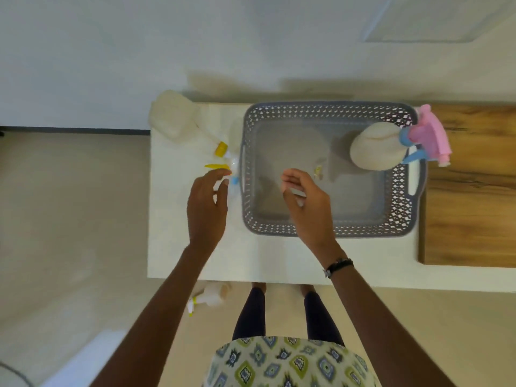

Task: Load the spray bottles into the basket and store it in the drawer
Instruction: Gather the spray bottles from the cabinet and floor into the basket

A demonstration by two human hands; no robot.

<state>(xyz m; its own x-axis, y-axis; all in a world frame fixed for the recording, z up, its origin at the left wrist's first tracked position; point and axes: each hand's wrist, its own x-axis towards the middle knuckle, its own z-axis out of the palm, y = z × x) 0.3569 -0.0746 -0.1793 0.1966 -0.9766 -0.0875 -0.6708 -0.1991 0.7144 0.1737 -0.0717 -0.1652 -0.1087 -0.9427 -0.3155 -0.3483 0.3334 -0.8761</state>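
Observation:
A grey perforated basket (402, 219) sits on a white tabletop (251, 258). Inside it, at the right end, stands a white spray bottle with a pink and blue trigger head (375, 150). A second white spray bottle with a yellow collar and trigger (178, 115) lies on the table left of the basket. My left hand (205, 210) hovers open beside that bottle's nozzle, fingertips close to it. Over the basket's left half, my right hand (305, 208) is open with curled fingers and holds nothing.
A wooden board (474, 191) lies on the table right of the basket. Another spray bottle (208, 298) lies on the floor by the table's near edge, beside my feet. A white wall runs behind the table.

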